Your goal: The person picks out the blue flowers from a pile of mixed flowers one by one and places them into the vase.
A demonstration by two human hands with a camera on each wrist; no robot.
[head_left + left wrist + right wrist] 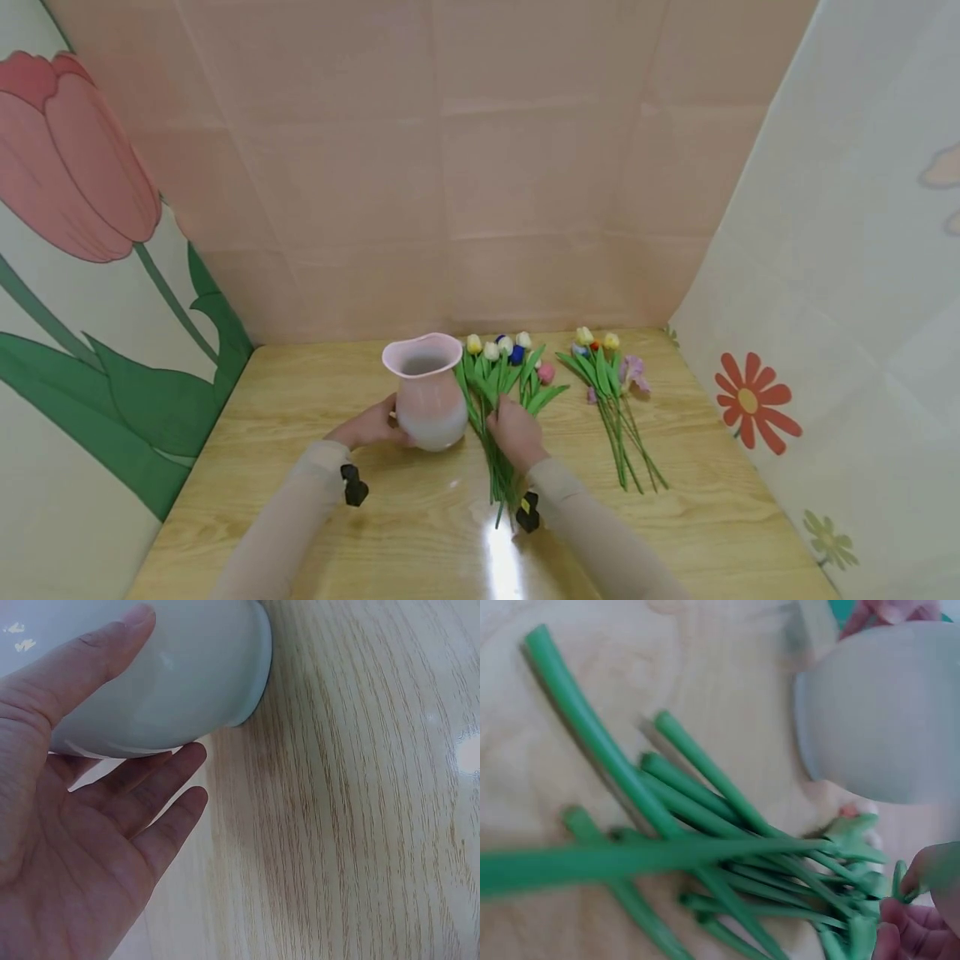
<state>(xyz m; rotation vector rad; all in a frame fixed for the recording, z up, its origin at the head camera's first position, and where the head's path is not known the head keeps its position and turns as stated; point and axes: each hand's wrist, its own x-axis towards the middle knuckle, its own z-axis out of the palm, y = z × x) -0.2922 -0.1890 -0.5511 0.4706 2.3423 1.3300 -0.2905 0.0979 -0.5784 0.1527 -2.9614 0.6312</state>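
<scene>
A pink-and-white vase [431,404] with a wavy rim stands tilted slightly on the table, left of the middle. My left hand [371,423] holds its lower side; in the left wrist view the thumb [112,652] lies along the pale body and the fingers [161,780] reach around the other side. My right hand [517,429] is over a bunch of artificial tulips [491,379] beside the vase, pinching a green stem near the leaves. In the right wrist view one stem [630,862] crosses close to the camera above the other stems [705,802].
A second, smaller bunch of flowers [615,400], with yellow tulips and a purple bloom, lies on the table [720,517] to the right. A pink backdrop [450,167] rises behind the table, with flower-printed panels at both sides.
</scene>
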